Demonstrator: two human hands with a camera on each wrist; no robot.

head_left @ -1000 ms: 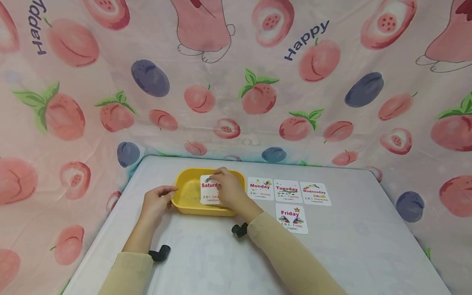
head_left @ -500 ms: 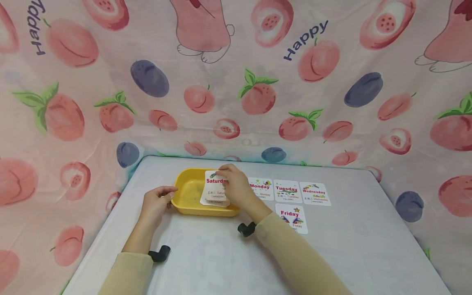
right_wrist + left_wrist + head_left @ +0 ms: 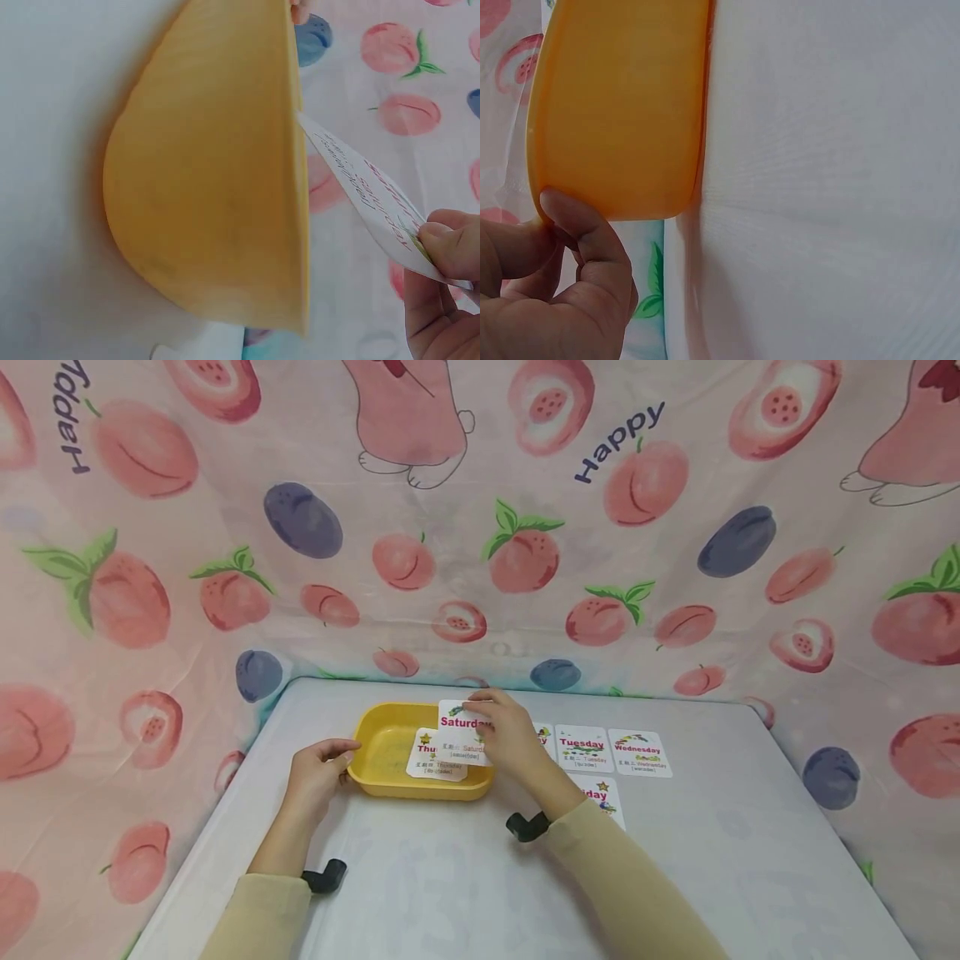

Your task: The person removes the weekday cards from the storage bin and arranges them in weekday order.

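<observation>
In the head view my left hand (image 3: 318,772) pinches the left rim of a yellow plastic tray (image 3: 375,787). The left wrist view shows the thumb and fingers at the rim corner of that tray (image 3: 622,112). My right hand (image 3: 513,739) pinches a white "Saturday" card (image 3: 459,735) by its upper right part, above the right side of the tray. Tilted, the same card (image 3: 367,199) shows beside the tray rim in the right wrist view. Inside the tray lies a "Thursday" card (image 3: 437,768), partly covered by the Saturday card.
On the white table (image 3: 450,877) to the right, a "Tuesday" card (image 3: 583,749) and a "Wednesday" card (image 3: 641,753) lie in a row with a partly hidden "Monday" card (image 3: 545,739). Below them is a "Friday" card (image 3: 606,793), half behind my right arm. A peach-print cloth (image 3: 480,527) hangs behind.
My right hand has lifted the Saturday card and moved it right, uncovering the Thursday card in the tray. My left hand has stayed at the tray's rim.
</observation>
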